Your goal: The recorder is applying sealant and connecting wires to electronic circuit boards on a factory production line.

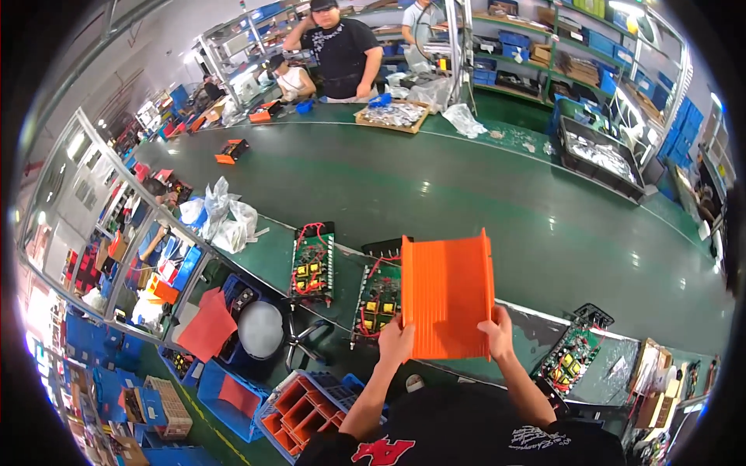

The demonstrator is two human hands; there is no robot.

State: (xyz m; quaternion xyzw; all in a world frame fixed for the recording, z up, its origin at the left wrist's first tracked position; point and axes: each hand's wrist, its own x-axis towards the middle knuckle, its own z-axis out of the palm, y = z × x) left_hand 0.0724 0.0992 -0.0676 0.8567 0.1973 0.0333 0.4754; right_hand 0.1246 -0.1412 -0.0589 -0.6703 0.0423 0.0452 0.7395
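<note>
We have the orange housing (447,291) toward four o'clock of centre, our left grip (396,340) clasping its side at eight, our right grip (499,332) at four. We judge this step as handling it; the next move calls for level, steady support. A circuit board (376,303) crowds nine; more orange shells (295,409) sit toward eight.

On the wearer's black shirt (466,431), a bold red emblem (382,451) edged in white, shaped like a capital letter, sits toward the left; toward the right, small slanting white script (536,438) is set in a few lines. Across the surface (350,175), a standing co-worker's dark T-shirt (346,60) bears a pale print (328,40) on the chest, perhaps lettering, though too small to read.
</note>
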